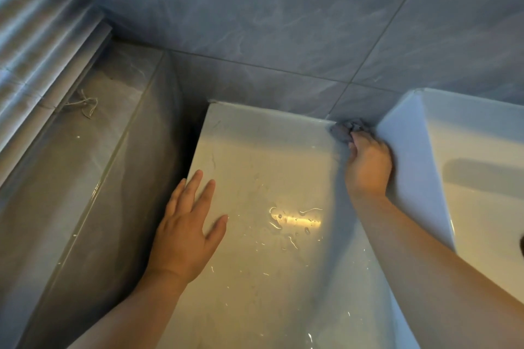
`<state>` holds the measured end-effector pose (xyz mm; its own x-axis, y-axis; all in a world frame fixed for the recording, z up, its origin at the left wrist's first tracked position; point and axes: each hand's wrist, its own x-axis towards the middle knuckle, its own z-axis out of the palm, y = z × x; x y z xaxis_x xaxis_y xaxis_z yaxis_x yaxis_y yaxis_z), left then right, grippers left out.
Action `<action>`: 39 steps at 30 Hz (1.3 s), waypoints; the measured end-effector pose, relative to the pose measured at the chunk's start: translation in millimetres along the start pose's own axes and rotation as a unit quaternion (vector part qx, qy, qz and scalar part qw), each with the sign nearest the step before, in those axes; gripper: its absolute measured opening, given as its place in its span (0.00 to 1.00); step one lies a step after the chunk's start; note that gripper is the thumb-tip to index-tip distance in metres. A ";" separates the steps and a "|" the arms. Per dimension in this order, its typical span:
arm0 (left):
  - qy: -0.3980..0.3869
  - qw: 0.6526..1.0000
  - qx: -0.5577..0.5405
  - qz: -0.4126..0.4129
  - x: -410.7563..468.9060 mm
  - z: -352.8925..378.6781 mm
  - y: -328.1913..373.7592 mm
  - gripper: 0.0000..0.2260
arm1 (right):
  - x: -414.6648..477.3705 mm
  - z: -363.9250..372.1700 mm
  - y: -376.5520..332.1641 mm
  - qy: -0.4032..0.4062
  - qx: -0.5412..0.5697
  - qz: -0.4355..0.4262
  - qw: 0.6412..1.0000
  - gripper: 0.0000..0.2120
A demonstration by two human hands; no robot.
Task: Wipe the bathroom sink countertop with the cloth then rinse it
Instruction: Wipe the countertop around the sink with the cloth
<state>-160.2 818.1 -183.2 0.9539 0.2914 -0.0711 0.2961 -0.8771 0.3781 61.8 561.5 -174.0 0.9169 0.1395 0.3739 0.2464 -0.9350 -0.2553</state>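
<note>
Head view: cloth (347, 129) jammed into the back corner, where countertop (263, 178) meets wall (255, 22) and sink (411, 156).

Right hand (368, 167) fisted tight around it, pressing down; left hand (184, 235) flat, fingers spread, gripping nothing, braced on the wet countertop's left edge.

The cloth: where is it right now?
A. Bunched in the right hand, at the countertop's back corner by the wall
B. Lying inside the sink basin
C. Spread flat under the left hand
A: the right hand presses the bunched grey cloth into the countertop corner.
</note>
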 end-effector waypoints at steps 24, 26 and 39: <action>0.004 1.000 0.007 0.000 -0.1 0.8 0.6 0.32 | -97.1 -49.4 -23.1 0.043 0.223 0.208 0.951 0.13; 0.006 1.000 0.004 -0.002 0.1 1.0 0.9 0.33 | -99.5 -39.1 -20.2 0.027 0.194 0.222 0.955 0.13; 0.006 1.000 0.005 0.000 0.5 1.3 -0.1 0.32 | -135.9 -40.1 -45.4 0.006 0.186 0.178 0.966 0.13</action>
<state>-159.7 817.9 -184.5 0.9531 0.2964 -0.0609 0.2974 -0.8806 0.3688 -86.6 571.9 -177.5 0.9609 -0.1752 0.2143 0.0145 -0.7415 -0.6708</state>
